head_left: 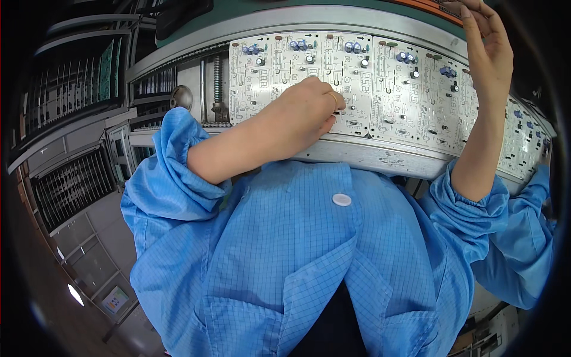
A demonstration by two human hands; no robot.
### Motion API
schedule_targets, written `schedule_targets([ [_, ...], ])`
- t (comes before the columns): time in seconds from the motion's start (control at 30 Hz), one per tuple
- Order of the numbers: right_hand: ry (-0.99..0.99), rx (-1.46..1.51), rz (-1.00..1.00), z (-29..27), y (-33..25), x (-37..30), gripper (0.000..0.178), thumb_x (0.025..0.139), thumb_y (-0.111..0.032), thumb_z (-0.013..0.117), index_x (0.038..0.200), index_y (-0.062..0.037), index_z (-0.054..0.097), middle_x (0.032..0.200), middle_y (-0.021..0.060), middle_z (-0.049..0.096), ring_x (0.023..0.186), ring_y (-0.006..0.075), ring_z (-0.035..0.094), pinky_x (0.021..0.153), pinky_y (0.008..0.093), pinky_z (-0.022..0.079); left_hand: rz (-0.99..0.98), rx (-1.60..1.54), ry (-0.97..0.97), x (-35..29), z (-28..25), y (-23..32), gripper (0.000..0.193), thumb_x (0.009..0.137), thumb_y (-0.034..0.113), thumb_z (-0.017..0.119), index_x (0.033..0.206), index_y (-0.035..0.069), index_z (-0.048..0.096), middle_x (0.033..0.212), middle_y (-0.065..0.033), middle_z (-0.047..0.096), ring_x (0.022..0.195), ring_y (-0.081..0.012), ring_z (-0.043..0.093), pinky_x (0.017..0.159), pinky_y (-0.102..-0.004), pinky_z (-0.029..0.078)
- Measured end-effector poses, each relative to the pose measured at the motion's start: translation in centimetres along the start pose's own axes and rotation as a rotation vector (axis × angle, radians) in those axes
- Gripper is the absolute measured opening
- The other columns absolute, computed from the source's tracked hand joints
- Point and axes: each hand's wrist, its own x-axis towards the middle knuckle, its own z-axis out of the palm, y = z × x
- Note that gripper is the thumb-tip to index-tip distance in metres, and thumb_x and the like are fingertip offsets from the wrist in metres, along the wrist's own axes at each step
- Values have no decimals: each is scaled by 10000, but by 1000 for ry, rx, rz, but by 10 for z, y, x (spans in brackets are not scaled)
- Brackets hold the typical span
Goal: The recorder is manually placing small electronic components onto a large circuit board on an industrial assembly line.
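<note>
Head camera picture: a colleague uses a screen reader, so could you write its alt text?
A person in a blue checked coat faces a row of white circuit boards, left hand down at one of them, right hand raised near an orange object at the top. Racks stand at the left; another person's blue sleeve shows at the right.

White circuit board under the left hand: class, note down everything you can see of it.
The white circuit board lies face up, its surface covered in dark printed outlines. Rounded blue components and cylindrical components with silvery tops stand toward its far side; smaller dark parts are scattered elsewhere. A silvery metal rail runs along its near edge, and another board adjoins its right. The left hand hides part of it, fingertips apparently touching it.
</note>
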Motion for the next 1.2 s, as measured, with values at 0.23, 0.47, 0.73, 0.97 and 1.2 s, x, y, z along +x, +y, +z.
schedule_targets([
  [0.23, -210, 299, -77, 4, 23, 7, 173, 962, -129, 597, 1119, -57, 610, 1059, 60, 689, 1029, 167, 624, 922, 321, 451, 44, 16, 6, 6, -14, 1, 200, 807, 49, 644, 997, -15, 650, 942, -177, 638, 962, -353, 588, 833, -423, 499],
  [0.47, -316, 161, 69, 9, -4, -9, 169, 993, -101, 541, 1140, -19, 529, 1021, 92, 703, 1044, 136, 621, 942, 284, 435, 1, 610, 628, 88, -106, -84, 147, 861, 56, 657, 990, -13, 673, 884, -112, 695, 738, -244, 656, 695, -321, 525],
  [0.73, -540, 148, 142, 32, -61, -27, 154, 945, -74, 595, 1091, -34, 567, 996, 74, 700, 1004, 160, 625, 970, 312, 400, -131, 752, 537, 146, -125, -173, 120, 734, -5, 594, 820, -39, 670, 805, -258, 663, 775, -402, 664, 709, -440, 545],
  [0.97, -634, -339, -347, 73, -87, -55, 158, 783, -76, 739, 924, -105, 674, 991, -3, 633, 993, 229, 520, 941, 387, 316, -128, 670, 566, 145, -123, -168, 79, 729, -24, 600, 754, -28, 675, 796, -250, 665, 817, -403, 668, 755, -453, 545],
  [1.2, -591, -364, -312, 102, -83, -63, 163, 758, -103, 762, 911, -111, 706, 961, -23, 614, 959, 212, 493, 943, 388, 294, -176, 223, 519, 128, -139, -142, 63, 717, -49, 610, 730, -45, 671, 781, -271, 652, 818, -428, 657, 755, -465, 535],
])
